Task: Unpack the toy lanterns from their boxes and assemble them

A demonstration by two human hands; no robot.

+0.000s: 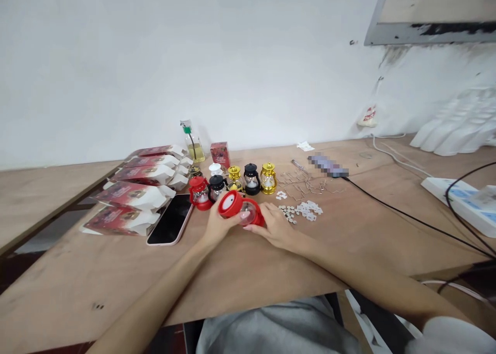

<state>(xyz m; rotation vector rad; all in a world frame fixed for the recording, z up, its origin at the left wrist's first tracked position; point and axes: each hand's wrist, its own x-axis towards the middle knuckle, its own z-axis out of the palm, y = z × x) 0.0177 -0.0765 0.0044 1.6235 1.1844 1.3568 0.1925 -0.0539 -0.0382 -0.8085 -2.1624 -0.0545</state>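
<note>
A small red toy lantern lies tilted on its side between my two hands, its round base facing me. My left hand grips the base end with curled fingers. My right hand holds the top end, fingers wrapped round it. Just behind stand more small lanterns in a row: a red one, a black one, a gold one, another black one and another gold one. A pile of small button cells and white tabs lies right of my right hand.
Several red and white folded boxes are stacked at the left, with a black phone beside them. Thin wire handles lie behind the pile. A small bottle, a red box, a power strip and black cables sit on the wooden table.
</note>
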